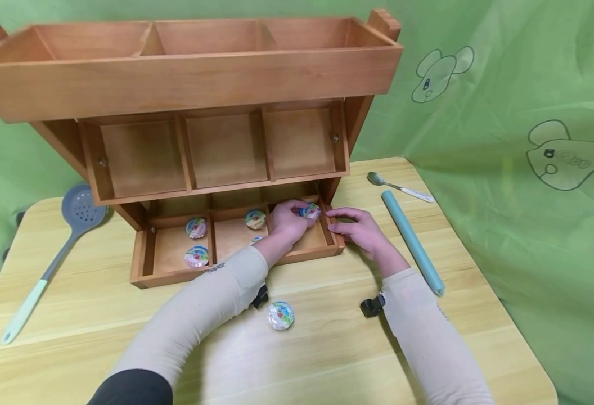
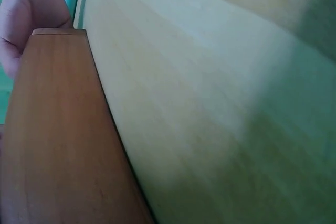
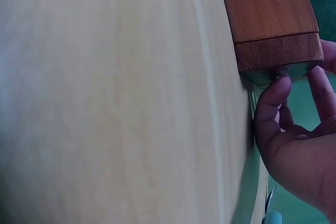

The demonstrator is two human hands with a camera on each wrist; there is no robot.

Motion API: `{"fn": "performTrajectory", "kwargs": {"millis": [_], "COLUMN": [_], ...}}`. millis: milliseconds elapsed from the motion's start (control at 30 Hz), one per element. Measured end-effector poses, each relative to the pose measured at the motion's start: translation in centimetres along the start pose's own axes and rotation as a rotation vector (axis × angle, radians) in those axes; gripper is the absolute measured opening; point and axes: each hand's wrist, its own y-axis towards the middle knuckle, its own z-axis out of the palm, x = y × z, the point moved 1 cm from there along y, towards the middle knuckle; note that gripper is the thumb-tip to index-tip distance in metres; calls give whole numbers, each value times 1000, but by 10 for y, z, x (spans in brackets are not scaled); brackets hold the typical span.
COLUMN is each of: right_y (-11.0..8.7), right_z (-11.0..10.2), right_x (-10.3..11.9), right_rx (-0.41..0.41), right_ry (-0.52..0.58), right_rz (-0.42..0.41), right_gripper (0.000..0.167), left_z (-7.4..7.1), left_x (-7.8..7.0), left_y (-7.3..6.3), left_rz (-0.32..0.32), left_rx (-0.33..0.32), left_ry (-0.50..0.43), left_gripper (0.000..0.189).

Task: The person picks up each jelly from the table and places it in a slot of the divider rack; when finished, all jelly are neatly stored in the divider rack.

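My left hand (image 1: 289, 222) reaches into the right compartment of the wooden rack's bottom tray (image 1: 175, 277) and pinches a small foil-lidded cup (image 1: 310, 211) between thumb and fingers. At that tray's right end, my right hand (image 1: 360, 230) rests its fingertips on the outer side; the right wrist view shows its thumb (image 3: 278, 90) against the end of the wood. Two similar cups (image 1: 196, 228) lie in the left compartment. The middle one holds another cup (image 1: 255, 219) and a further one partly hidden by the left forearm. One more cup (image 1: 280, 315) lies on the table in front.
Above the bottom tray, the rack has a tilted middle tray (image 1: 226, 149) and a top tray (image 1: 201, 79), each with three compartments. A slotted turner (image 1: 81, 211) lies on the left. To the right are a spoon (image 1: 400, 188) and a teal rod (image 1: 413, 242).
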Motion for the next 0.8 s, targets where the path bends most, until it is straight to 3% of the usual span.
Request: {"fn": "performTrajectory", "kwargs": {"millis": [267, 467, 633, 800], "right_y": [0, 2, 2, 0], "right_z": [2, 2, 1, 0], "right_x": [-1, 1, 1, -2], "right_rx": [4, 7, -2, 1], "right_ry": [19, 33, 26, 11], "right_rz": [-10, -18, -18, -8], "right_gripper": [42, 43, 43, 43], "left_z": [-12, -38, -62, -86], "left_x": [-18, -31, -27, -13], "left_y": [-16, -37, -58, -85], "left_rz": [-17, 16, 48, 126], "left_rx": [93, 168, 212, 284], "left_ry": [23, -117, -119, -116], "left_gripper": [62, 71, 72, 64]}}
